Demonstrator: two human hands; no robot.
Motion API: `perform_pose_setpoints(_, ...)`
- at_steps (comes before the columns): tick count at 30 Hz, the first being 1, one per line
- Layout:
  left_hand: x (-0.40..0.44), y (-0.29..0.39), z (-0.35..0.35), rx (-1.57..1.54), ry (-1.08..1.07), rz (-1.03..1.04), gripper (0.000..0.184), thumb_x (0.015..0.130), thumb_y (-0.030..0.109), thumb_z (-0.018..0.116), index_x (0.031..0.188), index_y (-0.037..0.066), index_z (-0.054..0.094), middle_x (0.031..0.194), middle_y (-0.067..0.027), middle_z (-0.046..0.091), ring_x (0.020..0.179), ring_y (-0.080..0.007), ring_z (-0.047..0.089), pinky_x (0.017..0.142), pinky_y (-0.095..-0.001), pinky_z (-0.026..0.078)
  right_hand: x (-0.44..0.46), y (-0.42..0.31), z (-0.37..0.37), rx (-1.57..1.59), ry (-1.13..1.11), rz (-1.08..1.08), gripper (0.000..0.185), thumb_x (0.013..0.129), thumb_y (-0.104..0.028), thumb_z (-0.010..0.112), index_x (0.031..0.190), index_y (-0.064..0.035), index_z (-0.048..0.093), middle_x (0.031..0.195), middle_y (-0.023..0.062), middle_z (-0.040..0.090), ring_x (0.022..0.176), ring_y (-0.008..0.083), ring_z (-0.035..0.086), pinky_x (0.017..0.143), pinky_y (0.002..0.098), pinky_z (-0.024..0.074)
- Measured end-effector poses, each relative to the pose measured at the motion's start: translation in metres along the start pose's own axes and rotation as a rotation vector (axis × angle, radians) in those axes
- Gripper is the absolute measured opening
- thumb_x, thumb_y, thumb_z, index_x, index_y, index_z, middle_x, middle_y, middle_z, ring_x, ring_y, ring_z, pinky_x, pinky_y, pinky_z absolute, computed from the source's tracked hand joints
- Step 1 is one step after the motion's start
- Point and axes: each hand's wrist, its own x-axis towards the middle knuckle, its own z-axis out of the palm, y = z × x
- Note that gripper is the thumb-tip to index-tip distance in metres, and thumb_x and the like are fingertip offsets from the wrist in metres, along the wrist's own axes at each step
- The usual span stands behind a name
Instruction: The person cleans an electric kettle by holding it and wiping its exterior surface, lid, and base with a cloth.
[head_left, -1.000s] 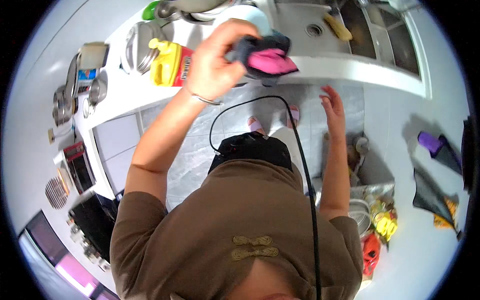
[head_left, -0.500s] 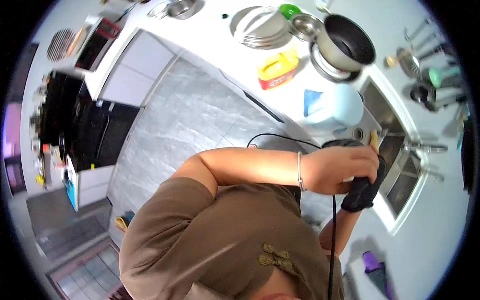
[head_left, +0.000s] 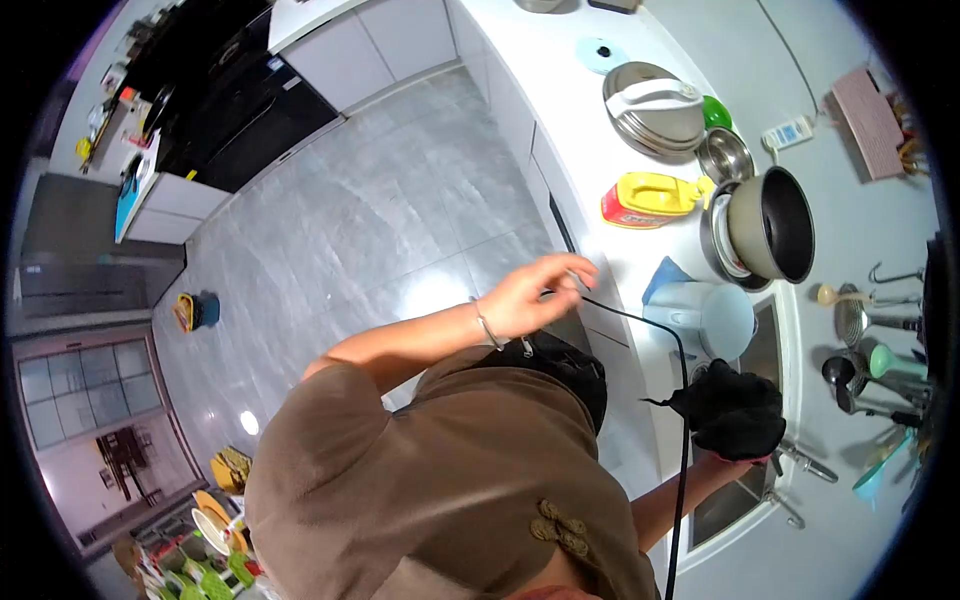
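Note:
My left hand, with a bracelet at the wrist, is raised in front of my waist. Its fingers are stretched out and somewhat apart, and it holds nothing I can see. A thin black cable runs past its fingertips and down over my front. Black glove-like fabric covers my right hand at the sink's near edge. A pinkish edge shows at its wrist, and a loose pointed end sticks out to the left. The fingers under it are hidden. Just beyond is a light blue jug.
On the white counter stand a yellow and red bottle, stacked lids, a steel bowl and a deep pot. The sink has a faucet. Utensils hang on the wall. Grey tiled floor lies left.
My left hand has let go of the black fabric and moved left, away from my right hand. My right hand is now lower in the view, and the whole view has turned.

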Motion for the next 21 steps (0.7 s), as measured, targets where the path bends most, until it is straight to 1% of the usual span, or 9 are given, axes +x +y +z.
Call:
perform_pose_setpoints(1, -0.008, -0.012, -0.01, -0.001, 0.069, -0.025, 0.039, 0.089, -0.005, 0.049, 0.126, 0.005, 0.05, 0.11, -0.0056, 0.06, 0.09, -0.0129, 0.062, 0.083, -0.0265, 0.05, -0.006, -0.008, 0.014, -0.033, 0.021, -0.016, 0.038, 0.069, -0.029, 0.068, 0.086, 0.0044, 0.058, 0.087, 0.0166, 0.065, 0.082, 0.0282, 0.063, 0.08, 0.0419, 0.0519)
perform_pose_setpoints(2, -0.016, -0.024, -0.02, -0.004, 0.138, -0.051, 0.039, 0.089, -0.005, 0.05, 0.127, 0.005, 0.049, 0.11, -0.0055, 0.061, 0.09, -0.0132, 0.062, 0.083, -0.0267, 0.05, -0.013, -0.017, 0.033, -0.052, 0.006, -0.154, 0.033, 0.07, -0.026, 0.056, 0.057, 0.0036, 0.058, 0.063, 0.0178, 0.062, 0.064, 0.0297, 0.061, 0.069, 0.0413, 0.0511)
perform_pose_setpoints(3, -0.023, -0.032, -0.03, -0.003, 0.153, -0.051, 0.039, 0.089, -0.005, 0.05, 0.127, 0.005, 0.049, 0.11, -0.0055, 0.061, 0.09, -0.0132, 0.062, 0.083, -0.0267, 0.05, -0.007, -0.012, 0.028, -0.05, 0.001, -0.145, 0.031, 0.071, -0.026, 0.056, 0.06, 0.0035, 0.058, 0.065, 0.0176, 0.062, 0.065, 0.0295, 0.061, 0.07, 0.0413, 0.051)
perform_pose_setpoints(5, -0.039, -0.046, -0.046, 0.044, 0.287, -0.173, 0.038, 0.09, -0.002, 0.051, 0.127, 0.005, 0.049, 0.108, -0.0055, 0.061, 0.089, -0.0136, 0.062, 0.082, -0.027, 0.051, 0.005, -0.005, 0.014, -0.049, -0.021, -0.12, 0.029, 0.072, -0.025, 0.056, 0.065, 0.0032, 0.059, 0.069, 0.0172, 0.062, 0.069, 0.0291, 0.061, 0.072, 0.0411, 0.0509)
perform_pose_setpoints(6, -0.046, -0.054, -0.053, 0.043, 0.305, -0.172, 0.038, 0.09, -0.002, 0.051, 0.127, 0.005, 0.049, 0.108, -0.0055, 0.061, 0.089, -0.0136, 0.062, 0.082, -0.027, 0.051, 0.01, -0.003, 0.009, -0.059, -0.029, -0.117, 0.028, 0.073, -0.024, 0.056, 0.067, 0.0031, 0.059, 0.071, 0.017, 0.062, 0.07, 0.0289, 0.061, 0.073, 0.0411, 0.0508)
perform_pose_setpoints(9, -0.068, -0.089, -0.069, 0.146, 0.424, -0.289, 0.035, 0.09, 0.002, 0.053, 0.125, 0.005, 0.05, 0.105, -0.0052, 0.062, 0.088, -0.0143, 0.063, 0.08, -0.0276, 0.052, 0.024, 0.006, -0.006, -0.092, -0.052, -0.123, 0.025, 0.075, -0.022, 0.057, 0.075, 0.0027, 0.059, 0.078, 0.0163, 0.062, 0.075, 0.0283, 0.06, 0.075, 0.0409, 0.0505)
perform_pose_setpoints(12, -0.084, -0.091, -0.071, 0.207, 0.471, -0.364, 0.034, 0.09, 0.002, 0.053, 0.124, 0.005, 0.05, 0.103, -0.005, 0.063, 0.085, -0.0143, 0.064, 0.078, -0.028, 0.052, 0.04, 0.013, -0.023, -0.131, -0.069, -0.137, 0.023, 0.077, -0.02, 0.057, 0.082, 0.0024, 0.059, 0.084, 0.0157, 0.062, 0.08, 0.0277, 0.06, 0.078, 0.0407, 0.0503)
perform_pose_setpoints(16, -0.095, -0.1, -0.068, 0.231, 0.514, -0.378, 0.032, 0.09, 0.003, 0.054, 0.122, 0.005, 0.051, 0.102, -0.0054, 0.063, 0.083, -0.0141, 0.065, 0.076, -0.0283, 0.053, 0.078, 0.025, -0.056, -0.221, -0.105, -0.189, 0.023, 0.08, -0.018, 0.057, 0.093, 0.0019, 0.059, 0.093, 0.0149, 0.062, 0.087, 0.0269, 0.06, 0.081, 0.0404, 0.05)
perform_pose_setpoints(21, -0.095, -0.102, -0.06, 0.254, 0.503, -0.38, 0.028, 0.09, 0.004, 0.054, 0.118, 0.004, 0.055, 0.1, -0.0064, 0.065, 0.083, -0.0145, 0.066, 0.075, -0.0283, 0.053, 0.136, 0.05, -0.116, -0.449, -0.217, -0.301, 0.027, 0.084, -0.015, 0.058, 0.105, 0.0013, 0.059, 0.103, 0.0138, 0.062, 0.095, 0.0259, 0.06, 0.086, 0.0401, 0.0496)
